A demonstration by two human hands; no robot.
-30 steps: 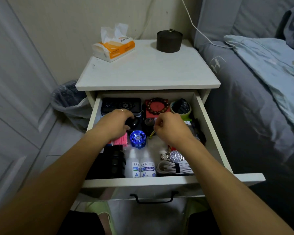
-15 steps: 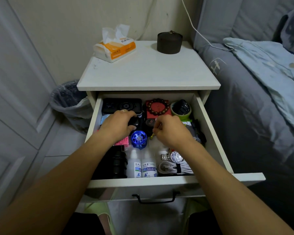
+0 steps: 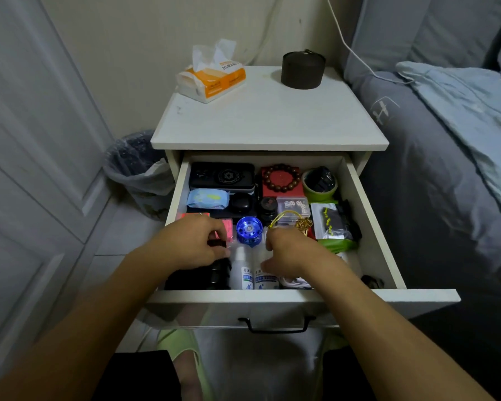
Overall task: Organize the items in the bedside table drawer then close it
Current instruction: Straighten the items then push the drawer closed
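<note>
**Hands drawn back to the front of the open drawer**

Both hands have pulled back from the middle of the drawer (image 3: pixel 370 215) toward its front, uncovering the small dark case (image 3: pixel 241 204) and the round black tin (image 3: pixel 268 206) they hid a second ago.

Glossy surfaces fill the white, box-shaped drawer, which stands pulled out of the bedside table (image 3: pixel 269 123). A flat black rectangular case (image 3: pixel 222 176) lies at the back left, a ring of round brown wooden beads (image 3: pixel 281 178) on a red square box beside it. A soft, crinkled blue packet (image 3: pixel 208 198) sits in front of the case. A shiny blue ribbed cylinder (image 3: pixel 249 230) stands between the hands, and two smooth white plastic bottles (image 3: pixel 253 274) lie at the front. A gold cord loop with a metallic bow (image 3: pixel 302 224) lies right of the cylinder.

The left hand (image 3: pixel 193 246) is palm down, fingers curled in over a pink box (image 3: pixel 226 227) and a black object; whether it grips either I cannot tell. The right hand (image 3: pixel 289 251) is palm down too, fingers bent over the bottles' tops, its hold unclear.
</note>
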